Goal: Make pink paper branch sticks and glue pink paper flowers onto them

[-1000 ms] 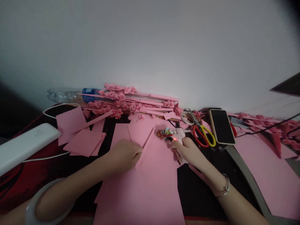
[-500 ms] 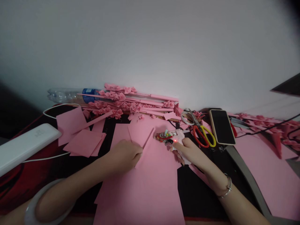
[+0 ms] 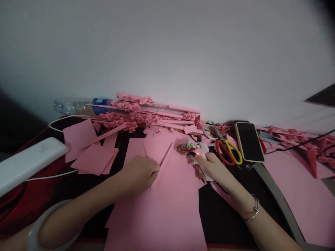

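Observation:
My left hand [image 3: 140, 174] is closed on a piece of pink paper [image 3: 158, 150] with one raised edge, held over larger pink sheets [image 3: 162, 216]. The fingertips are pinched together at its lower end, and part of the paper is hidden behind the hand. To the right, my right hand [image 3: 213, 169] is wrapped round a white glue gun [image 3: 202, 149] showing a small red light. The gun's front, covered in colourful bits, points left toward the raised paper edge, apart from it.
Scissors with red and yellow handles [image 3: 225, 151] and a phone [image 3: 250, 142] lie to the right. Pink paper flowers [image 3: 131, 108] and a plastic bottle [image 3: 74, 105] line the wall. Left are pink squares [image 3: 91, 158] and a white oblong device [image 3: 34, 160] with a cable.
My right hand has drawn the glue gun slightly to the right, away from the paper edge. My left hand holds nearly the same place.

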The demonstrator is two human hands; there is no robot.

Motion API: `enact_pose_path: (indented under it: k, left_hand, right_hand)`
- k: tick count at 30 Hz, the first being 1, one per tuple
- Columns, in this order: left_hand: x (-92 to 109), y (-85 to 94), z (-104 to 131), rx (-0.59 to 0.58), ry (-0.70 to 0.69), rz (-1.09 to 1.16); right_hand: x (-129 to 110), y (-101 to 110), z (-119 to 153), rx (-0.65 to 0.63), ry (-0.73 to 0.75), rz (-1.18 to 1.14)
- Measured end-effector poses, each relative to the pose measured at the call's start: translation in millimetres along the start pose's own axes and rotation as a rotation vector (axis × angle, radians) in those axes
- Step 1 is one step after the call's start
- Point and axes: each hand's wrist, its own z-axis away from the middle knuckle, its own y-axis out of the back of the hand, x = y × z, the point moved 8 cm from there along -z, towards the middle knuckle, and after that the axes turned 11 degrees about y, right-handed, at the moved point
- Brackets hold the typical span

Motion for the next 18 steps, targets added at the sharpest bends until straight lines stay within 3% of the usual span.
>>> enact_pose_path:
  k: [4, 8, 12, 16, 18]
  left_hand:
    - [2, 1.7, 0, -0.002, -0.002, -0.005]
    - [2, 2.6, 0, -0.013, 0.006, -0.008]
    - [2, 2.5, -1, -0.012, 0.007, -0.016]
    - [2, 2.3, 0, -0.017, 0.006, 0.004]
    - [2, 3.2, 1, -0.01, 0.003, 0.002]
  right_hand:
    - [-3, -10, 3, -0.133, -0.004, 0.001]
    - [-4, -5, 5, -0.071, -0.009, 0.019]
    - [-3, -15, 9, -0.206, -0.01, 0.03]
    - [-4, -12, 11, -0.156, 0.022, 0.049]
    - [-2, -16, 14, -0.197, 0.013, 0.063]
